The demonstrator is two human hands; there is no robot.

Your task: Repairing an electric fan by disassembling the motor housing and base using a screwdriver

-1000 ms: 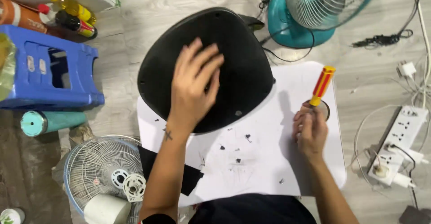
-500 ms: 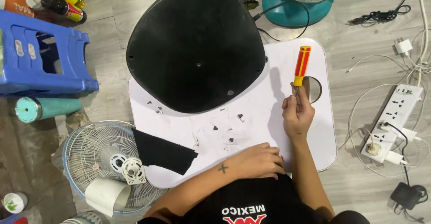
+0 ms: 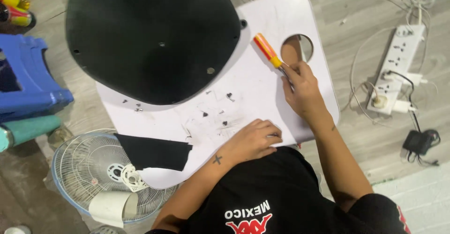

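Here the right hand (image 3: 302,91) grips the orange screwdriver (image 3: 268,51) below the black base (image 3: 150,37); the left hand (image 3: 253,140), fingers curled, presses the white tabletop (image 3: 262,88) near loose screws (image 3: 220,114); steady pressure probably helps.

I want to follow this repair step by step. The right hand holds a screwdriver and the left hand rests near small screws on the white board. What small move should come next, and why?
Probably the left hand should pick up one loose screw. It lies just beside the screws on the white board, while the right hand already holds the screwdriver, and the black base shows open holes.
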